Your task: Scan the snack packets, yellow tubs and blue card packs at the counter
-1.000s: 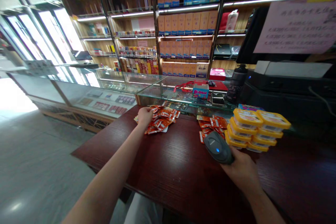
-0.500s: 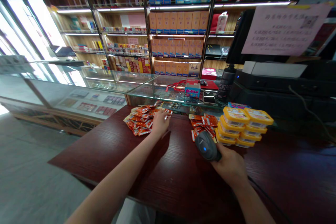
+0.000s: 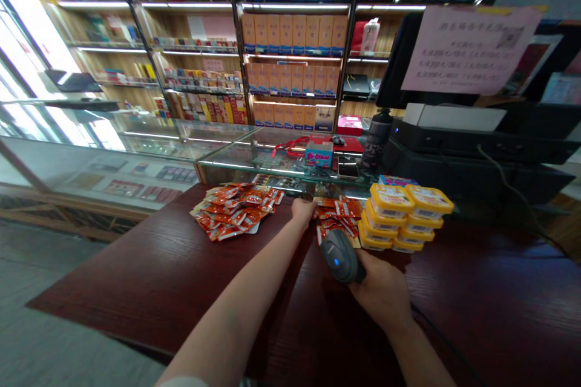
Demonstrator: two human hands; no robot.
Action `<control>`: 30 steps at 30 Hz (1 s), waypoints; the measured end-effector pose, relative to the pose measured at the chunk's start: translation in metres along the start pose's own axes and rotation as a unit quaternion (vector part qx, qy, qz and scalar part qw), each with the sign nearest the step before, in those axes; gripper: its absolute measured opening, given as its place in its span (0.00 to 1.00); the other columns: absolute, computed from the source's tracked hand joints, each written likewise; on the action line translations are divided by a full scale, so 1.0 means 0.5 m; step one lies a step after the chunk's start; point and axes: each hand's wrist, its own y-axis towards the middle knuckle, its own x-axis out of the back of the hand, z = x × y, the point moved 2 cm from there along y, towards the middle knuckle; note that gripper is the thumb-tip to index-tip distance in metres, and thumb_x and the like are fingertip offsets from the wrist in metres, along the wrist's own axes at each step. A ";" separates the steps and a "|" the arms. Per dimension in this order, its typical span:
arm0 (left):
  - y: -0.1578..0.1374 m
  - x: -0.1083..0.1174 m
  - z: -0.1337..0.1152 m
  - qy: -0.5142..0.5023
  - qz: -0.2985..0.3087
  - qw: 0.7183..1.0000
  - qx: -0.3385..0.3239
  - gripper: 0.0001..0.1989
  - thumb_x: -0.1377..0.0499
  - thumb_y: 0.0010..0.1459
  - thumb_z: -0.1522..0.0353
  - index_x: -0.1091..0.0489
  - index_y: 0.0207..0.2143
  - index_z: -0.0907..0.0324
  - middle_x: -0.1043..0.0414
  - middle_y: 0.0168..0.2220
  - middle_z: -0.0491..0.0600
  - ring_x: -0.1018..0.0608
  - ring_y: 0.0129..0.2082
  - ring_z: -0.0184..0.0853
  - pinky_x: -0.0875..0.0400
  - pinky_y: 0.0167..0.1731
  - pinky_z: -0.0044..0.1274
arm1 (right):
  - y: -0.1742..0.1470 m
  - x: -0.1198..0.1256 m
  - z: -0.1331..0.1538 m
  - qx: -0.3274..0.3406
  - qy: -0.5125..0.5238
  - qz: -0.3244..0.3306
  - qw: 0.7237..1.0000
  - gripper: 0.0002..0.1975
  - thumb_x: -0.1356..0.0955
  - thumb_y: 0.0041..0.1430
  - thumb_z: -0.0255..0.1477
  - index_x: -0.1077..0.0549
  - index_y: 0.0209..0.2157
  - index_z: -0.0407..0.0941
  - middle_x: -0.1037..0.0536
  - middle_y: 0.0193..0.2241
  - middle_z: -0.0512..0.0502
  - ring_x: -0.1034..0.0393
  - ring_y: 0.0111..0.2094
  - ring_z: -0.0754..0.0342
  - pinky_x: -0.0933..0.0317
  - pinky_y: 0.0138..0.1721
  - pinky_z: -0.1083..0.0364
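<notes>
My right hand (image 3: 382, 287) is wrapped around the handle of a dark grey barcode scanner (image 3: 339, 256), which has a blue light on its top. Reaching forward, my left hand (image 3: 303, 210) is at the left edge of the smaller pile of orange snack packets (image 3: 338, 213); its fingers are mostly hidden, so a grip cannot be made out. A bigger pile of similar orange packets (image 3: 236, 208) lies farther left on the dark wooden counter (image 3: 149, 272). Just right of the smaller pile, yellow plastic tubs (image 3: 390, 202) with clear lids stand in two stacks.
Behind the counter is a glass display case (image 3: 227, 160) carrying a small blue-and-pink box (image 3: 318, 155) and a phone (image 3: 348, 167). A black bottle (image 3: 377, 139) stands beside the monitor with a pink paper sign (image 3: 467, 51). The scanner's cable (image 3: 445, 338) trails to the lower right.
My left hand has moved right, from the larger packet pile to the smaller one. My right hand still holds the barcode scanner over the counter. The view has shifted slightly right.
</notes>
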 end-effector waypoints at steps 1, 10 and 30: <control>0.003 -0.004 -0.003 -0.013 -0.004 1.000 0.002 0.12 0.39 0.47 0.73 0.34 0.13 0.62 0.36 0.11 0.47 0.34 0.11 0.27 0.38 0.16 0.20 | 0.000 0.000 0.000 0.000 0.000 -0.001 1.000 0.10 0.31 0.51 0.27 0.26 0.37 0.48 0.20 0.30 0.49 0.25 0.31 0.49 0.51 0.28 0.56; -0.017 0.084 -0.034 -0.179 -0.053 0.976 -0.108 0.11 0.34 0.42 0.64 0.31 0.23 0.62 0.30 0.21 0.45 0.27 0.22 0.27 0.31 0.25 0.19 | -0.002 0.006 0.003 0.000 -0.004 -0.004 1.000 0.09 0.31 0.51 0.26 0.26 0.37 0.47 0.20 0.30 0.49 0.25 0.30 0.49 0.50 0.28 0.56; -0.131 0.151 0.005 -0.201 -0.032 0.967 -0.156 0.14 0.41 0.53 0.59 0.41 0.31 0.57 0.32 0.28 0.43 0.25 0.28 0.29 0.24 0.27 0.24 | -0.018 0.010 0.000 0.065 0.296 0.001 0.953 0.10 0.33 0.49 0.28 0.26 0.35 0.47 0.20 0.30 0.48 0.25 0.31 0.50 0.36 0.33 0.56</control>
